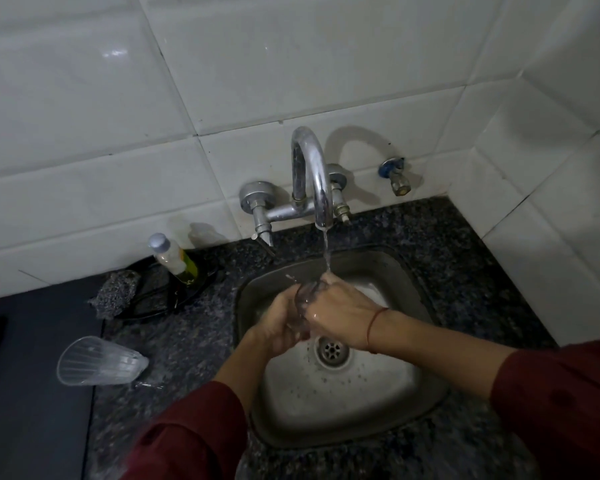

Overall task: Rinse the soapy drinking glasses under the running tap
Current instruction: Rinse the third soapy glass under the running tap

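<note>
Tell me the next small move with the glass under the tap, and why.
Probably rotate the drinking glass so the water reaches every side: left hand and right hand both grip it under the tap, and the water lands at its upper end.

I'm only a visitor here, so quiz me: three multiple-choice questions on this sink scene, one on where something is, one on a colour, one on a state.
1. Where is the spare glass relative to the sink?
A) inside it
B) on its side on the counter, to its left
C) balanced on its far rim

2. What colour are the sleeves?
A) blue
B) dark red
C) white

3. What is the tap doing?
A) running
B) shut off
C) lying detached on the worktop

Answers:
1 B: the spare glass lies tipped over on the speckled stone, outside the basin.
2 B: both forearms wear dark red cloth.
3 A: a stream falls onto the held glass, which the left hand and right hand grip.
</note>
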The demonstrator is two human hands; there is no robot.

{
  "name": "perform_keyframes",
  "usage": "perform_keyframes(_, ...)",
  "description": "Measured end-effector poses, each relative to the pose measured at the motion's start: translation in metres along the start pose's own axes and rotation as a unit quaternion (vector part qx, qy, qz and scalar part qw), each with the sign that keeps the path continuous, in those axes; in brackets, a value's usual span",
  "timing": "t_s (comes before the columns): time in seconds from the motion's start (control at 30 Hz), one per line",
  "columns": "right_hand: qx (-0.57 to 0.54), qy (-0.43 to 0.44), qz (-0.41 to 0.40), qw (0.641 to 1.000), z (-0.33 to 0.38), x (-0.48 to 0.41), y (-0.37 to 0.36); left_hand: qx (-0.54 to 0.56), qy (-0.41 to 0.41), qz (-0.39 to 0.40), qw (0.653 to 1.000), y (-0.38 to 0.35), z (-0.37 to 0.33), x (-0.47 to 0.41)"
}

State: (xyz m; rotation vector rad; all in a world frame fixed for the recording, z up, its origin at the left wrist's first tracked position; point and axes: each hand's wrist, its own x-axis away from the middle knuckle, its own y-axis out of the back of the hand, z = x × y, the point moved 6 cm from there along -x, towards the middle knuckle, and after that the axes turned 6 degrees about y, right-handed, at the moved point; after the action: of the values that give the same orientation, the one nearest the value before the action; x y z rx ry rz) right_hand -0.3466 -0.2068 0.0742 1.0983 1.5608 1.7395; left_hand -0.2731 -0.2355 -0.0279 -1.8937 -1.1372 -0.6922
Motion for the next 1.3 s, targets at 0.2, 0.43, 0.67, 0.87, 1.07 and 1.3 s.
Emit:
perform_keyframes(0.2,-0.307,-0.153,-0.084,0.935,-0.027,0.008,0.007,0.051,-0.097,0.021,0.994,-0.015,-0.018,0.0)
perform_keyframes(0.43,-0.221,-0.129,-0.079,0.964,-0.024,0.015,0.006,0.045,-0.079,0.083,0.992,-0.026,-0.033,0.011)
perform_keyframes(0.67,-0.179,-0.053,0.004,0.982,-0.017,0.024,0.015,-0.024,0.027,0.063,0.997,-0.015,-0.011,0.006)
perform_keyframes(0.87,-0.251,-0.131,-0.066,0.957,-0.031,0.023,0.003,0.035,-0.083,0.095,0.991,-0.024,-0.024,0.01)
perform_keyframes(1.07,-0.179,-0.067,-0.068,0.979,-0.02,0.022,-0.004,-0.067,-0.025,0.016,0.997,-0.009,-0.019,0.004)
perform_keyframes(1.3,-0.344,-0.162,-0.085,0.921,-0.013,0.018,-0.004,0.011,-0.111,0.034,0.993,-0.013,-0.023,0.003)
